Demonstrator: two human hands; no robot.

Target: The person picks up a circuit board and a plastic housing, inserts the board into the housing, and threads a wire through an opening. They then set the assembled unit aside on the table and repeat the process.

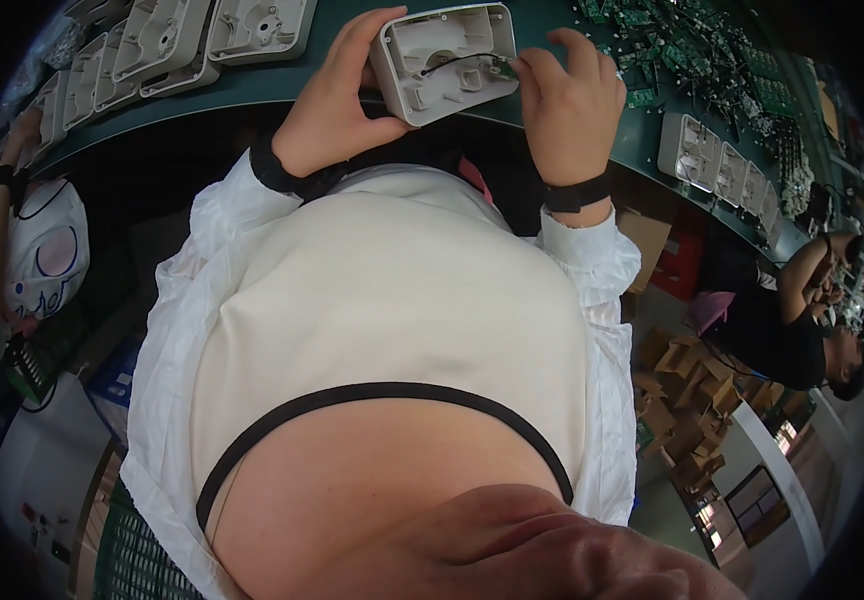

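1 housing (pixel 449 82): best kept steady
Left hand (pixel 337 110): grasping left side
Right hand (pixel 574 105): at wire (pixel 449 62), grip unclear; guide gently

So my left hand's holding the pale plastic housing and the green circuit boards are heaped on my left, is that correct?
Not quite: the head view shows the green circuit boards heaped on your right. Your left hand does hold the pale plastic housing.
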